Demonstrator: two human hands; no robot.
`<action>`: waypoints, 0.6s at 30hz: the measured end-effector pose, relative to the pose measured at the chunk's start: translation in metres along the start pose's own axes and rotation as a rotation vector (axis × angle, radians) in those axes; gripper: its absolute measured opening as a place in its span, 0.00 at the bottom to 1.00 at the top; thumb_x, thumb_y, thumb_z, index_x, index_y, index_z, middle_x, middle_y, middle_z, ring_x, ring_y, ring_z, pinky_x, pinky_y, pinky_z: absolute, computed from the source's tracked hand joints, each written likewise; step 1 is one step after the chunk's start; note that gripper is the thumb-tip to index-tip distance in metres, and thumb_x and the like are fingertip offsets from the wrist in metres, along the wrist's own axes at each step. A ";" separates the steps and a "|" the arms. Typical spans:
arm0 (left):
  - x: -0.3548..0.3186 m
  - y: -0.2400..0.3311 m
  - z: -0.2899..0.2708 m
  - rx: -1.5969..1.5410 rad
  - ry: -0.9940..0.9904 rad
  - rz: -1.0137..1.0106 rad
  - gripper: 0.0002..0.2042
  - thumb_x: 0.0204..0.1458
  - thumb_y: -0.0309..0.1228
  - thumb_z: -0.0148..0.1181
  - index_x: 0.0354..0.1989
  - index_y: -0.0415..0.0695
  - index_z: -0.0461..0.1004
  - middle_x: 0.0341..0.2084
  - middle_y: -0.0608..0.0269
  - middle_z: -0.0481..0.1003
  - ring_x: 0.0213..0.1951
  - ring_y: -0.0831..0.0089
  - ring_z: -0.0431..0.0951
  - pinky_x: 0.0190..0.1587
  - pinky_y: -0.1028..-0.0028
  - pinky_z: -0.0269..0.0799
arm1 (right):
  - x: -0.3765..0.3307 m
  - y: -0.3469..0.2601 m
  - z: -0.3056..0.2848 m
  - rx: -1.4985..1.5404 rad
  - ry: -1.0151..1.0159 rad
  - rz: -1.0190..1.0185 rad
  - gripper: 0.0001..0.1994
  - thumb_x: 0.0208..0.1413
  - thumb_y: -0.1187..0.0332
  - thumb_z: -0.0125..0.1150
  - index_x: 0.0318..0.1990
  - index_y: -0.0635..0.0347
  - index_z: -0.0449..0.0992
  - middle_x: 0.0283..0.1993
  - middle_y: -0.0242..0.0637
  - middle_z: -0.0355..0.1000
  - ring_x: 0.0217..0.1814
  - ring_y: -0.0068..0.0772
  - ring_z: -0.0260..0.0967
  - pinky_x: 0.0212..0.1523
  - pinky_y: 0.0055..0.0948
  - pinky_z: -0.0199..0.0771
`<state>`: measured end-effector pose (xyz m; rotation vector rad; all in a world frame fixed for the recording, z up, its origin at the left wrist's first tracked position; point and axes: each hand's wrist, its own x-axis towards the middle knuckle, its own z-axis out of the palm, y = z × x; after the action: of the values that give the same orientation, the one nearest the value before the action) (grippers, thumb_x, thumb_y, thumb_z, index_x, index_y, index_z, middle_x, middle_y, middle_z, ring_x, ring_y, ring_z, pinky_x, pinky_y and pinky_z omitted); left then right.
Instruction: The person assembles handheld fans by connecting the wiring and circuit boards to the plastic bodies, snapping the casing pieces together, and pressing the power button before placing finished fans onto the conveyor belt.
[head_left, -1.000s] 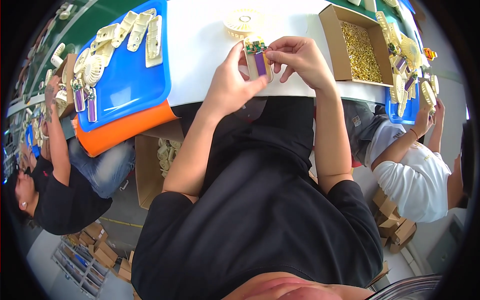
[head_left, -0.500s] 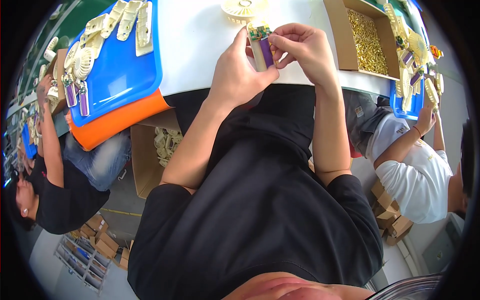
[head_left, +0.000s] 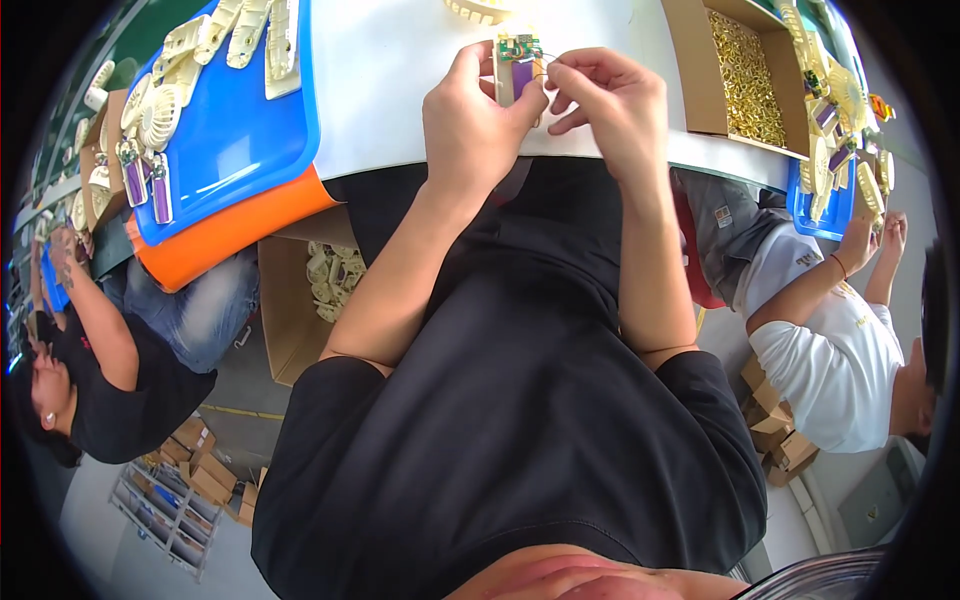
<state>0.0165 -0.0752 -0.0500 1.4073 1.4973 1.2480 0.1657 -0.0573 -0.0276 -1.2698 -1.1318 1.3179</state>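
Observation:
My left hand [head_left: 468, 125] is closed round a cream plastic housing [head_left: 502, 82], its thumb lying over the lower end of the purple battery [head_left: 523, 76] inside. A small green circuit board [head_left: 519, 46] sits above the battery at the housing's far end. My right hand [head_left: 628, 112] is just right of the housing, thumb and forefinger pinched on a thin dark wire [head_left: 547, 56] that runs from the board. The fingertips cover the wire's end. Beyond the housing, a round cream fan grille [head_left: 478, 11] lies on the white table [head_left: 385, 90], partly cut off.
At left, a blue tray [head_left: 240, 140] holds cream shells, grilles and batteries, over an orange sheet [head_left: 240, 236]. A cardboard box [head_left: 694, 80] of small gold-coloured metal parts stands at right. Co-workers sit on both sides; below left is a box [head_left: 283, 330] of cream parts.
My left thumb has shifted up over the battery. My right hand has drawn slightly right of the housing, and the wire shows more clearly. The whole view has shifted a little.

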 end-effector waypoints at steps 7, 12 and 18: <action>0.000 -0.006 0.002 0.023 0.032 0.043 0.20 0.52 0.31 0.71 0.48 0.32 0.75 0.30 0.52 0.84 0.30 0.67 0.87 0.34 0.71 0.81 | -0.006 0.024 0.008 -0.401 0.140 -0.258 0.04 0.57 0.76 0.68 0.37 0.67 0.84 0.30 0.31 0.79 0.27 0.18 0.72 0.24 0.20 0.70; 0.004 -0.006 -0.007 -0.124 -0.068 -0.049 0.19 0.55 0.31 0.70 0.49 0.31 0.75 0.33 0.52 0.85 0.33 0.69 0.87 0.36 0.71 0.81 | -0.007 0.037 0.012 -0.490 0.206 -0.539 0.03 0.52 0.76 0.69 0.34 0.60 0.84 0.26 0.36 0.74 0.25 0.29 0.73 0.28 0.26 0.73; 0.014 0.000 -0.014 -0.246 -0.137 -0.123 0.16 0.58 0.31 0.67 0.48 0.30 0.76 0.36 0.52 0.85 0.36 0.72 0.86 0.37 0.72 0.81 | -0.008 0.041 0.020 -0.671 0.219 -0.711 0.04 0.52 0.77 0.69 0.36 0.59 0.83 0.28 0.36 0.73 0.26 0.35 0.73 0.28 0.32 0.74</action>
<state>0.0014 -0.0642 -0.0451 1.1962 1.2705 1.1896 0.1449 -0.0701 -0.0668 -1.2367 -1.7226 0.2622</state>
